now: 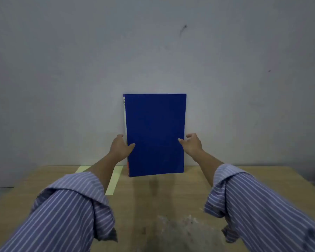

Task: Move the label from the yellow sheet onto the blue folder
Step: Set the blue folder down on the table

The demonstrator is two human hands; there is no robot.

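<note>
I am seeing the blue folder point(155, 135) standing upright between the two hands, its lower edge at or just above the far end of the surface point(171, 197), its back toward the wall point(153, 42). No label is showing on the blue cover facing me, so I am judging the step in hand to be positioning the folder, with the label transfer not yet done. The left hand point(119, 147) is gripping the spine edge, thumb on the front cover and fingers curling behind. The right hand point(191, 143) is half open at the opposite edge, thumb tip touching the cover; whether its fingers are pressing behind I cannot tell. A pale yellow sheet point(115, 177), probably the label's backing, is lying just below the left hand. Next, I expect the folder needs laying flat and a hand freeing to peel the label.
</note>
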